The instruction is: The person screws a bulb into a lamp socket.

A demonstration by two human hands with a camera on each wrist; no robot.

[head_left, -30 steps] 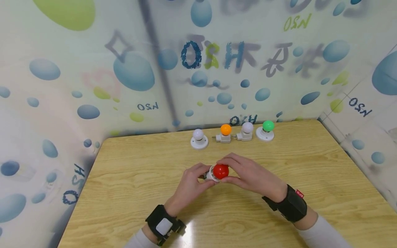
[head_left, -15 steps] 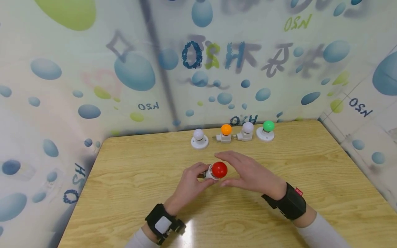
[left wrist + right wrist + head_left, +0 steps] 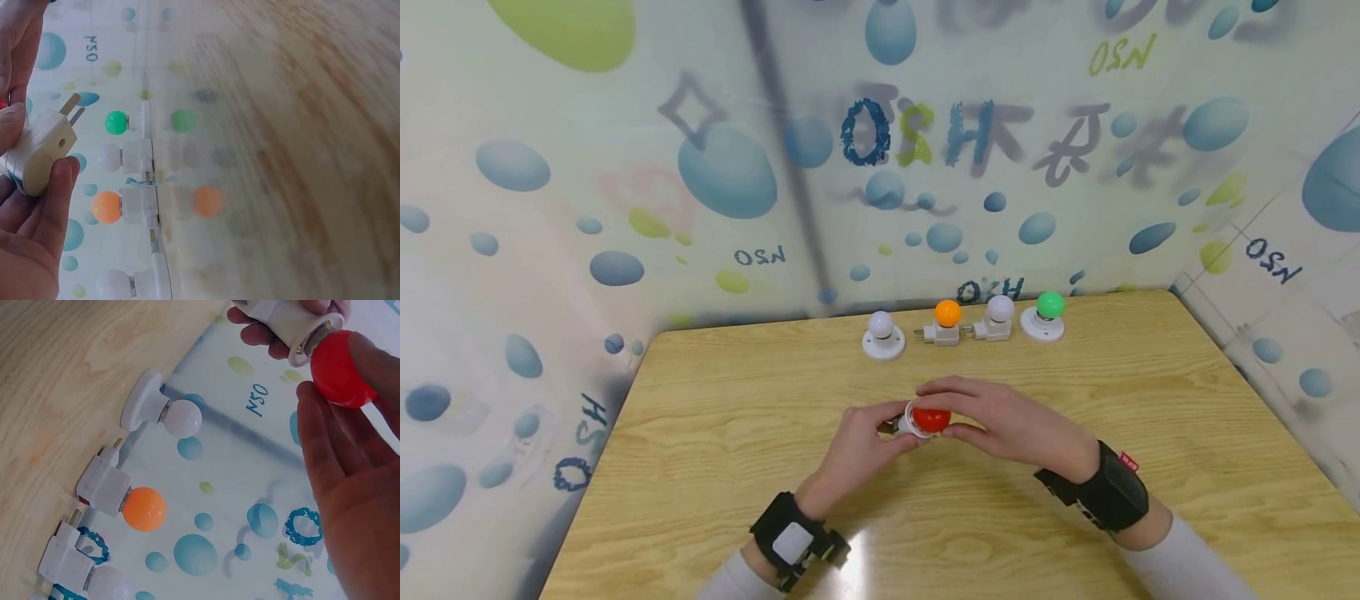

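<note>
Over the table's middle, my left hand (image 3: 859, 446) grips a white plug-in lamp socket (image 3: 40, 153). Its two metal prongs (image 3: 71, 105) stick out past the fingers in the left wrist view. A red light bulb (image 3: 931, 420) sits in the socket's mouth, and a strip of its metal base (image 3: 317, 339) shows in the right wrist view. My right hand (image 3: 1011, 421) holds the red bulb between thumb and fingers, the fingers lying over its top in the head view.
Along the back of the wooden table (image 3: 722, 417) stand a white bulb on a round base (image 3: 883, 342), an orange bulb (image 3: 947, 313) and another white bulb (image 3: 1000, 308) in plug-in sockets, and a green bulb (image 3: 1050, 305) on a round base. A patterned curtain (image 3: 700, 275) hangs behind.
Half a second ago the right fingers were spread away from the red bulb; now they have closed around it again. The left hand keeps its grip on the socket, nearly still.
</note>
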